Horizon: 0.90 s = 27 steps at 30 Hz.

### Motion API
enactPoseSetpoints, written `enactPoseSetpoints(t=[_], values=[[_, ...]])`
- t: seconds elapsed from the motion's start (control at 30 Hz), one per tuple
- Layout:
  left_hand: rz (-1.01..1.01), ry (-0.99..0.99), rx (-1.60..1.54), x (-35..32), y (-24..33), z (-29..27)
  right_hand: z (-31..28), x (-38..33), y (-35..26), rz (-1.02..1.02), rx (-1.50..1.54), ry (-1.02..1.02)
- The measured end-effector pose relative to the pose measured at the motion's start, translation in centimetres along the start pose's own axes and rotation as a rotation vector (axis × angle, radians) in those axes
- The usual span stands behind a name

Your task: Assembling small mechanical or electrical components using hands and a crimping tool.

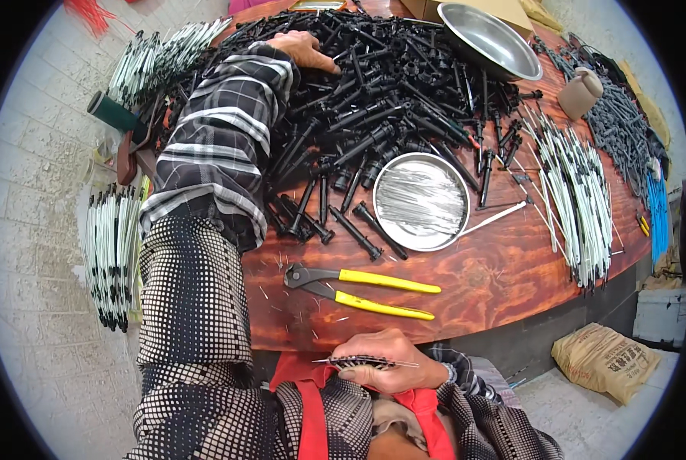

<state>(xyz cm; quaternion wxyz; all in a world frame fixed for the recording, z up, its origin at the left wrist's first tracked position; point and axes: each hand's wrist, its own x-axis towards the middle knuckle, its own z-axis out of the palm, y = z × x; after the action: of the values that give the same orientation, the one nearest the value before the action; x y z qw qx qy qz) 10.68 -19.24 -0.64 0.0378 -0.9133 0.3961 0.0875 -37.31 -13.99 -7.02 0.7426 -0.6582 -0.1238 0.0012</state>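
Right hand (381,362): fingers clamped on thin metal wire (406,363), just off table's (496,284) near edge. Left hand (306,50): fingers on heaped black parts (374,92), grip can't tell. Round metal dish (427,242) beside heap: thin wires (420,195) inside. Bigger metal bowl (496,42) tilted at heap's far right.

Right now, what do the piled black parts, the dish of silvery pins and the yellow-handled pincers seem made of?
Black parts: probably moulded plastic, evenly coloured with a slight sheen. Dish: likely stainless steel, silvery and smooth with a bright rim. Pincers: dark metal head, perhaps steel, dull grey; bright yellow handles, plastic or rubber, I can't tell which.
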Motion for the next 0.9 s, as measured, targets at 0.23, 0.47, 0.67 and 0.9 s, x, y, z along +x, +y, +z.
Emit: enactPoseSetpoints(t=[0.23, 0.47, 0.67, 0.9], values=[[0.043, 0.037, -0.208, 0.7, 0.3, 1.5, 0.0, -0.1, 0.1, 0.004, -0.003, 0.047], [0.095, 0.23, -0.469, -0.2, -0.4, 3.2, 0.2, -0.2, -0.3, 0.037, 0.008, 0.055], [0.061, 0.099, -0.686, -5.5, -0.9, 0.5, 0.4, -0.8, -0.3, 0.127, -0.005, 0.053], [0.208, 0.284, -0.845, -17.1, -3.9, 1.4, 1.3, -0.7, 0.2, 0.119, 0.11, 0.128]])
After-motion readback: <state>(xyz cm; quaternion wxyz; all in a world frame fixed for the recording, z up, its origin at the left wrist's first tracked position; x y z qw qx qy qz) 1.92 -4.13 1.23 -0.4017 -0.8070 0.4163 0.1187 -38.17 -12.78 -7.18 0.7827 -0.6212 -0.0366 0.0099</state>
